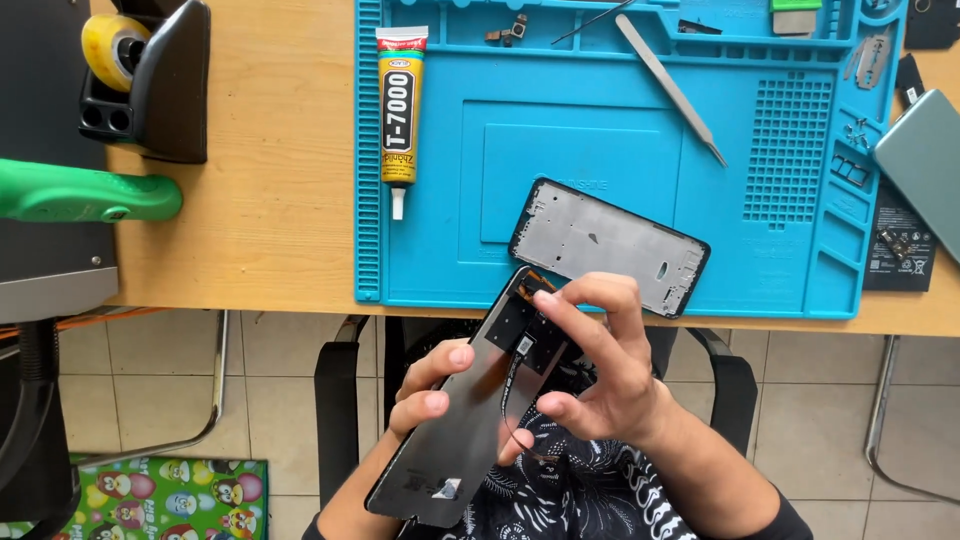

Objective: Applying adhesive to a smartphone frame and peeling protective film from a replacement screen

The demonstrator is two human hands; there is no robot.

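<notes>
Above the lap, below the table edge, left hand (432, 392) grasped a dark phone screen panel (470, 410) tilted, right hand (600, 375) pinched its flex cable end, phone frame (608, 245) lay on the blue repair mat (620, 150), tweezers (668, 88) and glue tube (400, 110) well apart

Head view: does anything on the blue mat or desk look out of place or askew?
The phone frame lies skewed across the blue mat, its lower corner hanging over the desk edge. Small loose parts sit scattered at the mat's right. Nothing looks spilled.

Blue work mat (600, 260); yellow glue tube (399, 110), red-white cap end; dark grey screen panel (470, 420); green tool handle (85, 195).
</notes>
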